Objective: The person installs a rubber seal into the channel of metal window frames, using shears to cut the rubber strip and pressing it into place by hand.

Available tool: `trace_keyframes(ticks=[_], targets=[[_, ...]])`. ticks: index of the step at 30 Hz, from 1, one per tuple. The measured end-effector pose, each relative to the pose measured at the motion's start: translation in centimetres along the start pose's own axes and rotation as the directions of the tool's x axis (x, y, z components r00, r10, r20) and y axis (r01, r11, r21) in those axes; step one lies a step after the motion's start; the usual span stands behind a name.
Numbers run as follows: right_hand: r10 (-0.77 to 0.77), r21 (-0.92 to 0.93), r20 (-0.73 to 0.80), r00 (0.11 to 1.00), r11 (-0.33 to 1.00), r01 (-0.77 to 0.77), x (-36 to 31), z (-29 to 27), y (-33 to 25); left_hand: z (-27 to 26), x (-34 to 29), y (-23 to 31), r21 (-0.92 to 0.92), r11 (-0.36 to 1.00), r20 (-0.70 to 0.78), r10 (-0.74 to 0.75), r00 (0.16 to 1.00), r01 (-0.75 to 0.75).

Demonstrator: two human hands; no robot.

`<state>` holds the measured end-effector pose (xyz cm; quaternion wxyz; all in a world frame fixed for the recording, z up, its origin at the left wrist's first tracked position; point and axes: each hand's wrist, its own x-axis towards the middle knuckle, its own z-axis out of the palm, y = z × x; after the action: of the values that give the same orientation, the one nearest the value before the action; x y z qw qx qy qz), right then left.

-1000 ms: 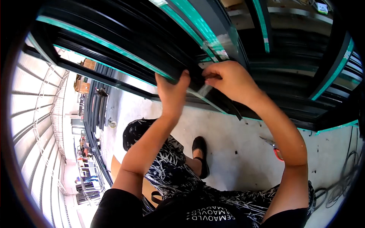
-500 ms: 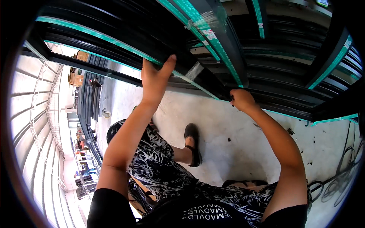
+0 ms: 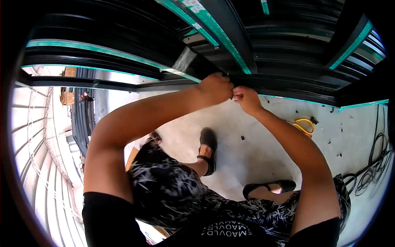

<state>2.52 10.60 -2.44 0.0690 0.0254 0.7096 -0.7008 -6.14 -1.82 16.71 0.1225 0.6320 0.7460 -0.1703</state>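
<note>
A long black metal profile (image 3: 156, 51), edged with green tape, slants down across the upper part of the head view. Wrapped round it close to its lower right end is a band of clear plastic film (image 3: 184, 60). My left hand (image 3: 217, 89) is closed at that end, its fingers curled over and mostly hidden. Right beside it, nearly touching, my right hand (image 3: 248, 100) is closed in a pinch. Whatever lies between its fingertips is too small to name. Both hands are just below a black upright post (image 3: 230, 31) with green strips.
More black frame members (image 3: 296, 82) fill the upper right. Below lies a pale floor (image 3: 230, 152) with small dark scraps. A yellow looped cord (image 3: 303, 123) and coiled black cables (image 3: 370, 175) lie on the right. Stacked dark profiles (image 3: 83, 115) and cardboard boxes (image 3: 67, 96) stand at the left.
My left hand has moved right along the profile to its end, next to my right hand. My right hand has shifted slightly left. The view has turned, and the yellow cord now shows.
</note>
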Motion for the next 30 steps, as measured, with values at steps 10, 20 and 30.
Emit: trace_keyframes(ticks=[10,20,30], targets=[[-0.032,-0.691,-0.227,0.973,0.710,-0.138,-13.5,-15.7,-4.7,6.3,2.5,-0.6,0.134,0.990,0.058,0.037,0.998,-0.044],[0.176,-0.118,-0.400,0.900,0.963,-0.240,-14.2,1.5,-4.8,5.9,3.5,-0.4,0.171,0.980,0.026,0.104,0.994,-0.107],[0.049,-0.875,-0.440,0.897,0.201,-0.440,-18.4,-12.4,-4.2,9.5,4.1,-0.5,0.128,0.988,0.054,0.079,0.995,-0.085]])
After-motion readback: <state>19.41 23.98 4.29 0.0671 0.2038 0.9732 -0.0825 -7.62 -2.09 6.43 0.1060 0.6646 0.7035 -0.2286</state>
